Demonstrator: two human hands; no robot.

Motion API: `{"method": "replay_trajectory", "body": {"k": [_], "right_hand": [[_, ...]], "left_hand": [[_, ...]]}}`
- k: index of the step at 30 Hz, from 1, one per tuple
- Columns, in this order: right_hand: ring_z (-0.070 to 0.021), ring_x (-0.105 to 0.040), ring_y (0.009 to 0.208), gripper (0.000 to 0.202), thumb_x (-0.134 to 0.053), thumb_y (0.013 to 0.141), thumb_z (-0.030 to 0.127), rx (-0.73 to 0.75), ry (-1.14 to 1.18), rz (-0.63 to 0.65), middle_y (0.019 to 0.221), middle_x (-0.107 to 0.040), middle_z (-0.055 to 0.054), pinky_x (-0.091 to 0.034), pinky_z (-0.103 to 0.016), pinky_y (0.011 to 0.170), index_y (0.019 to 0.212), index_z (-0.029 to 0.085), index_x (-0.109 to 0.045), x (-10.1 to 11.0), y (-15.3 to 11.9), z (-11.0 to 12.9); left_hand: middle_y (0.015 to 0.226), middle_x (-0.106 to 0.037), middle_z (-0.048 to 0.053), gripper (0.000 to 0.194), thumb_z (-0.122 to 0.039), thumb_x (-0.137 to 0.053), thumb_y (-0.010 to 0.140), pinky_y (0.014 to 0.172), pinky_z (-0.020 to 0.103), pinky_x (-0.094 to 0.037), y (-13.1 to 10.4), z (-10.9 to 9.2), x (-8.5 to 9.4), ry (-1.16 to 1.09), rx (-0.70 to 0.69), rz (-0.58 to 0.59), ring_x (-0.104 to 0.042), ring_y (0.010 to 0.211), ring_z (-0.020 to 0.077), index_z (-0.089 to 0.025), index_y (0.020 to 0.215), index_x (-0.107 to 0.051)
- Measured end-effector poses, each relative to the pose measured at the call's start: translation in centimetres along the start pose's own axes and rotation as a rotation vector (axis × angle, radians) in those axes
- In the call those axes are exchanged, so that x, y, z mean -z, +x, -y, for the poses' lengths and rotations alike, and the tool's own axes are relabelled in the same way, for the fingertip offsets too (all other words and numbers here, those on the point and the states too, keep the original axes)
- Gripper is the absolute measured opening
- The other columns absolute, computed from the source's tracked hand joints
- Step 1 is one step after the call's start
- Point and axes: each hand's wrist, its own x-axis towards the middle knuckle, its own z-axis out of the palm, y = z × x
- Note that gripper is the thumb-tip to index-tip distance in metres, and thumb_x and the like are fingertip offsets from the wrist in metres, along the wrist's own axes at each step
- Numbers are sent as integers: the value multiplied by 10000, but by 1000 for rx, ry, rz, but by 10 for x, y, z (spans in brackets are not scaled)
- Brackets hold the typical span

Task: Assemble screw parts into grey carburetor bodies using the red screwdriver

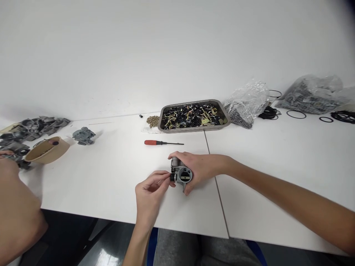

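A grey metal carburetor (185, 175) with a round bore stands on the white table in front of me. My right hand (191, 168) wraps round it from the right, fingers over its far side and thumb near its lower edge. On its left side sits a small black fitting (173, 176). My left hand (154, 186) pinches at that fitting with thumb and fingertips; whether a separate small part is between them is hidden. Beyond the hands lies a screwdriver (163, 142) with a red handle, its shaft pointing right.
A metal tray (194, 129) of mixed small parts stands at the back, beside brass pieces (152, 121). Plastic bags (246, 101) and black rings (296, 114) lie right. Another carburetor (83, 135), a tan container (50, 155) and another person's arm (19, 207) are left.
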Motion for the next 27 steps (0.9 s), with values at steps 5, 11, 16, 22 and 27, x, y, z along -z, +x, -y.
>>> {"method": "replay_trajectory", "body": {"k": [5,11,16,22,27], "right_hand": [[-283,-452,1224,1003,-840,625,359,8,12,-7,1364,-458,-116,-412,-311,948,1424,167,-265,-1,1,-2],[-287,-448,1227,1000,-837,621,346,3,3,-14,1362,-463,-119,-414,-314,953,1424,162,-270,-2,1,-2],[-288,-453,1226,990,-828,636,351,-15,-11,-18,1379,-448,-121,-422,-316,940,1431,174,-266,-2,1,-1],[-302,-466,1211,1038,-848,608,462,-15,-5,-37,1366,-456,-122,-425,-330,933,1433,192,-278,-3,0,-1],[-301,-472,1205,1045,-855,595,465,-13,1,-49,1370,-454,-118,-429,-327,925,1432,199,-289,-4,0,-2]], "left_hand": [[891,-693,64,107,-226,-749,742,696,287,-572,0,-4,-3,-14,68,0,-671,654,153,-147,813,-747],[622,-681,46,192,-292,-708,780,653,275,-545,-4,-11,-7,97,132,-40,-646,594,160,-128,879,-712],[587,-667,39,178,-292,-703,776,665,283,-537,-4,-14,-4,133,99,-90,-635,574,157,-126,837,-680],[633,-684,63,204,-297,-737,746,680,304,-528,-2,-11,6,76,125,-106,-657,612,185,-119,824,-671],[665,-698,78,252,-285,-776,710,689,321,-527,-3,-8,7,9,168,-144,-654,603,188,-111,873,-695]]}}
